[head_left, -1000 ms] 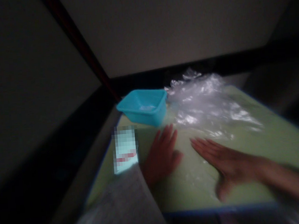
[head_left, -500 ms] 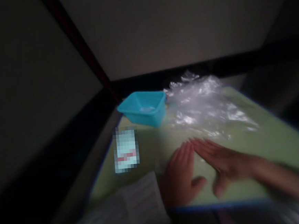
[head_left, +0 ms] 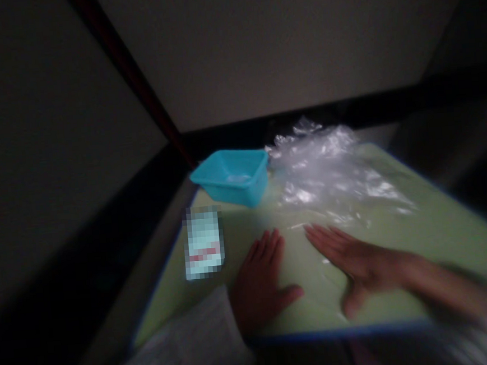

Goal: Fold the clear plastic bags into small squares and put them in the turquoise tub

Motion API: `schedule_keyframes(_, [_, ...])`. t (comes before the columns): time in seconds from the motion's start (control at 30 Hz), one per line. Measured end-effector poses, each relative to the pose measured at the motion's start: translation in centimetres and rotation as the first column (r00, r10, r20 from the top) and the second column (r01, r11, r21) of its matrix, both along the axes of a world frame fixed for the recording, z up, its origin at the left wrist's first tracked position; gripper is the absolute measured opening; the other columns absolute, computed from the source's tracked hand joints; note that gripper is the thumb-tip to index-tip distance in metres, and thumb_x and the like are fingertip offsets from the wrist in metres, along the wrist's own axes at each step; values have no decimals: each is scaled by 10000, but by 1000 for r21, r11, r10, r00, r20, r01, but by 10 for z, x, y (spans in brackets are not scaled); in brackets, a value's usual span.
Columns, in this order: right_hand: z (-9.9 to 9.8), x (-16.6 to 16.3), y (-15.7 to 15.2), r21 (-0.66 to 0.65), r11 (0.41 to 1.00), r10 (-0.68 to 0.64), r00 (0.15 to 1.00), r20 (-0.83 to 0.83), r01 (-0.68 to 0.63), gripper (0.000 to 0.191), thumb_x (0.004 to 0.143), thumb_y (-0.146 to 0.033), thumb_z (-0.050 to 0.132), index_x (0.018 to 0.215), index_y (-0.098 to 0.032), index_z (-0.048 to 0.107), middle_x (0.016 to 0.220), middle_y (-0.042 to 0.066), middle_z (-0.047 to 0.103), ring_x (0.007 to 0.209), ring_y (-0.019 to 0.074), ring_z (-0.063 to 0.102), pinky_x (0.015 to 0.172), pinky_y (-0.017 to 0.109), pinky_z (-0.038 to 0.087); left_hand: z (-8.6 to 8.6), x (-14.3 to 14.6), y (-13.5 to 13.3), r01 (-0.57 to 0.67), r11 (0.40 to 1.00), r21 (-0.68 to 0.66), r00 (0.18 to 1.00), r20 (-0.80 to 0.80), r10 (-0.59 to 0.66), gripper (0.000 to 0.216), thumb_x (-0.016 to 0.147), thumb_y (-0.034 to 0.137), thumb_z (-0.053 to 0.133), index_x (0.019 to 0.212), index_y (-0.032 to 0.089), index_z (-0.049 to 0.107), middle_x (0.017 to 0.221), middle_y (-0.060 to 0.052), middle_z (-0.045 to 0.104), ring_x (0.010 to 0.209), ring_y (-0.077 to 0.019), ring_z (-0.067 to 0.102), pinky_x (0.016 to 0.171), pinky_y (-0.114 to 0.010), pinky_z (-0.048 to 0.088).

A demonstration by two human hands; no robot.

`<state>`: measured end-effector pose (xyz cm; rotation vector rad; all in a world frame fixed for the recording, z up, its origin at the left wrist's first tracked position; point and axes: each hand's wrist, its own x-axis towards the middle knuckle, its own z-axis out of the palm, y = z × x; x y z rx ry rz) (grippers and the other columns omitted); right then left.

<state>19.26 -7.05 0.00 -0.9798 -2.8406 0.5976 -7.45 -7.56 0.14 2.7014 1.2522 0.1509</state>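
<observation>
2 bare hands: left hand [head_left: 258,288] and right hand [head_left: 362,266], both opened flat, palms down on 1 green table [head_left: 446,239], thumbs out, gripping nothing. 1 heap of crumpled clear plastic [head_left: 331,170] on table, just beyond hands, beside 1 turquoise basin [head_left: 236,195]. 1 bright pixelated rectangle [head_left: 204,244] left of left hand. Faint glints near right hand; can't tell if caused by plastic.

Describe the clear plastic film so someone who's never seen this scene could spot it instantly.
Find the yellow-green tabletop edged in blue. On its far part, beyond the right hand and just right of the turquoise basin, lies the crumpled clear plastic film. Unlike the basin, it is see-through, wrinkled and streaked with bright glints.
</observation>
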Motion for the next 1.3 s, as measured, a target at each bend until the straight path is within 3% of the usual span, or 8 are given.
schedule_keyframes(0.23, [7, 6, -2, 44, 999, 1, 999, -54, 1, 1238, 632, -715, 617, 1445, -191, -156, 1548, 149, -33, 1395, 374, 45, 1124, 515, 141, 19, -19, 22, 160, 982, -96, 951, 281, -128, 705, 882, 481, 475, 1433, 106, 243, 1529, -166, 170, 1406, -298, 180, 1128, -473, 246])
schedule_keyframes(0.33, [30, 7, -3, 62, 998, -5, 995, -103, 11, 1127, 694, -689, 589, 1483, -199, -48, 1559, 142, 26, 1406, 353, 42, 1120, 532, 99, 34, -25, 39, 211, 934, -287, 867, 496, -44, 541, 894, 470, 472, 1328, 148, 437, 1397, -132, 457, 1288, -268, 432, 1050, -451, 379])
schedule_keyframes(0.43, [45, 1, -4, 44, 996, 86, 986, -143, -81, 864, 712, -629, 631, 1410, -193, 365, 1461, 135, 360, 1361, 321, 253, 1101, 506, 183, 39, -28, 52, 371, 757, -538, 810, 586, 19, 463, 842, 500, 556, 1087, 112, 618, 1094, -129, 676, 1006, -231, 641, 865, -374, 519])
schedule_keyframes(0.53, [38, -8, -9, -23, 985, 165, 974, -156, -170, 557, 660, -598, 694, 1015, -171, 644, 1076, 85, 613, 1066, 256, 536, 963, 417, 389, 33, -28, 59, 459, 554, -695, 809, 585, 64, 449, 784, 502, 635, 977, 98, 662, 926, -107, 719, 869, -194, 670, 807, -323, 524])
schedule_keyframes(0.7, [17, -16, -17, -49, 966, 240, 953, -186, -253, 390, 588, -522, 761, 737, -193, 613, 792, 21, 595, 828, 218, 553, 786, 379, 457, 24, -25, 59, 463, 445, -766, 803, 575, 154, 443, 711, 484, 712, 952, 114, 674, 883, -93, 718, 786, -165, 669, 737, -281, 521])
schedule_keyframes(0.97, [36, -16, -24, -152, 935, 284, 933, -220, -321, 143, 641, -227, 734, 645, -199, 594, 660, -36, 593, 650, 132, 547, 618, 266, 451, 23, -24, 53, 520, 184, -834, 794, 551, 256, 510, 649, 364, 799, 1087, 164, 631, 992, -78, 704, 828, -146, 673, 721, -253, 519])
schedule_keyframes(1.13, [45, -17, -27, -257, 909, 264, 930, -254, -328, 95, 672, -140, 665, 688, -210, 603, 665, -30, 596, 674, 129, 569, 651, 257, 479, 25, -23, 54, 528, 215, -822, 787, 568, 239, 479, 666, 351, 790, 1075, 158, 631, 1006, -86, 694, 793, -133, 668, 683, -233, 514])
schedule_keyframes(1.3, [65, -12, -22, -376, 900, 93, 940, -329, -220, 43, 754, -139, 606, 757, -182, 607, 824, 34, 652, 768, 145, 605, 690, 274, 492, 27, -22, 57, 482, 257, -838, 781, 543, 308, 449, 681, 367, 775, 1035, 129, 632, 967, -94, 696, 770, -144, 674, 707, -258, 511])
